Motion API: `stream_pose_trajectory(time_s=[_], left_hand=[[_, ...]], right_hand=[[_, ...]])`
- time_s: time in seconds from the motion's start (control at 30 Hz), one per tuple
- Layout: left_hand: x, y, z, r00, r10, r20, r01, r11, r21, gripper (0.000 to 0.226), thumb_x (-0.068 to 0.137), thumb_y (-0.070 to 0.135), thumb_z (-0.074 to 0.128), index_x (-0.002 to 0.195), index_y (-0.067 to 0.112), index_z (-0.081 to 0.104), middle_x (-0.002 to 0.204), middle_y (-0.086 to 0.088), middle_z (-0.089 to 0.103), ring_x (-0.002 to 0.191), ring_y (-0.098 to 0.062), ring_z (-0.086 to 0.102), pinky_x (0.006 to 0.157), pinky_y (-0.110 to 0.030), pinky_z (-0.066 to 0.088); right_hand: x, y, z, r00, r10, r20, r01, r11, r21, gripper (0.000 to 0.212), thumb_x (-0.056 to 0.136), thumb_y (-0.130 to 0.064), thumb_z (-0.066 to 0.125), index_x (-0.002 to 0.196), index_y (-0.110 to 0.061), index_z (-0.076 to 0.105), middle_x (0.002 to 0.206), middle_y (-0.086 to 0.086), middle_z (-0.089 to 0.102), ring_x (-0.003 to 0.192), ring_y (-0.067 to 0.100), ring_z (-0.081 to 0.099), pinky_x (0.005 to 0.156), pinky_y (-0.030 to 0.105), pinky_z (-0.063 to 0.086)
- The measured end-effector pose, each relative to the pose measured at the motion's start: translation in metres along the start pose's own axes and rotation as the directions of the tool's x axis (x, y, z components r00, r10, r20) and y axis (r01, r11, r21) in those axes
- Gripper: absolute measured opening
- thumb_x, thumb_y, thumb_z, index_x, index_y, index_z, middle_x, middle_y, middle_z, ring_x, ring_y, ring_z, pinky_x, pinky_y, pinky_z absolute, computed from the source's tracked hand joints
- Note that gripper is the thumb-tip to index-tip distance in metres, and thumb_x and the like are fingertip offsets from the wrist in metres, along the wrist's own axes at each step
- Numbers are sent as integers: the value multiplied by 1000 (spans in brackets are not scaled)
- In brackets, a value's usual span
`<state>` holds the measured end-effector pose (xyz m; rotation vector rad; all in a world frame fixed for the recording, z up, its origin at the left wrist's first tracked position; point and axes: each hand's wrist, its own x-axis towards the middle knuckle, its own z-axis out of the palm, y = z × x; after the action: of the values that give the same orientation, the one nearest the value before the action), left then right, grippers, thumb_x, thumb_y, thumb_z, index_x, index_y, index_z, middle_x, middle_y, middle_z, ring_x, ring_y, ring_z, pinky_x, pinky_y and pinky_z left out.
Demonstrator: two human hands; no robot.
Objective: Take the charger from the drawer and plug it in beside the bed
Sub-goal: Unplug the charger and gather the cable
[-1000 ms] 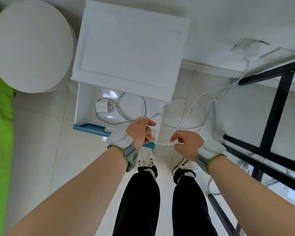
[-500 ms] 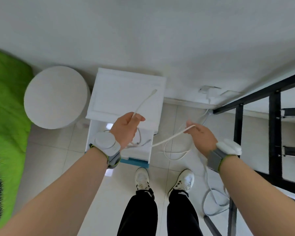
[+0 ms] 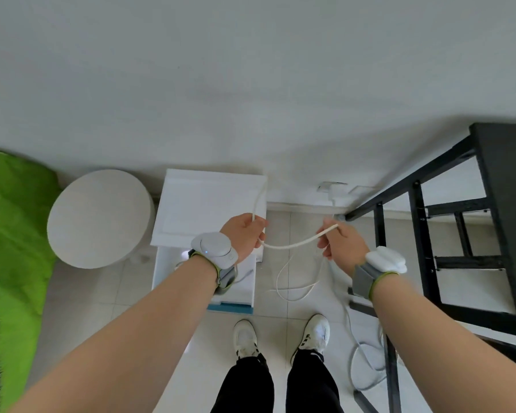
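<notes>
White charger cable sags between left hand and right hand, each hand's fingers pinching it, seemingly to draw out slack.

White cable; green bedding; black frame.

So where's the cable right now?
Head view, centre: the cable sags between the left hand and right hand, above the floor beside the open drawer.
</notes>
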<state>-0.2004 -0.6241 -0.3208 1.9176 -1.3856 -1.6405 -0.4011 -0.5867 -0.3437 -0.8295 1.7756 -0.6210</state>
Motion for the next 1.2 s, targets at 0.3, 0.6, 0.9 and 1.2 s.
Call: stream_pose_trajectory(time_s=[0.3, 0.6, 0.9, 1.2], left_hand=[[-15, 28, 37, 961, 91, 262, -91, 996, -11, 19, 96, 41, 40, 102, 30, 54, 88, 7, 50, 77, -8, 46, 65, -13, 32], [-26, 102, 46, 889, 130, 440, -71, 986, -148, 30, 97, 13, 26, 91, 17, 56, 72, -5, 51, 57, -17, 44, 56, -28, 44], [-10, 179, 80, 916, 401, -8, -356, 823, 443, 30, 99, 21, 29, 105, 5, 53, 96, -16, 62, 89, -35, 57, 70, -31, 37], [2, 255, 151, 818, 571, 72, -456, 568, 685, 27, 97, 18, 34, 115, 10, 52, 107, -17, 53, 86, -36, 56, 70, -37, 42]], right_hand=[[-32, -58, -33, 964, -264, -39, 262, 908, 326, 34, 98, -21, 39, 76, -5, 58, 75, 12, 65, 54, 14, 54, 51, 22, 45], [-64, -84, -98, 954, -291, -77, 277, 747, 604, 20, 95, -3, 40, 86, -6, 58, 100, 18, 67, 80, 23, 68, 78, 30, 58], [-51, -80, -178, 943, -307, -128, 254, 914, -317, 53, 82, 10, 35, 121, -15, 60, 134, 4, 53, 125, 20, 46, 100, 19, 36], [-30, -107, -251, 958, -188, -216, 234, 948, 214, 31, 91, -18, 38, 110, -23, 62, 105, -2, 66, 89, 12, 60, 73, 22, 51]])
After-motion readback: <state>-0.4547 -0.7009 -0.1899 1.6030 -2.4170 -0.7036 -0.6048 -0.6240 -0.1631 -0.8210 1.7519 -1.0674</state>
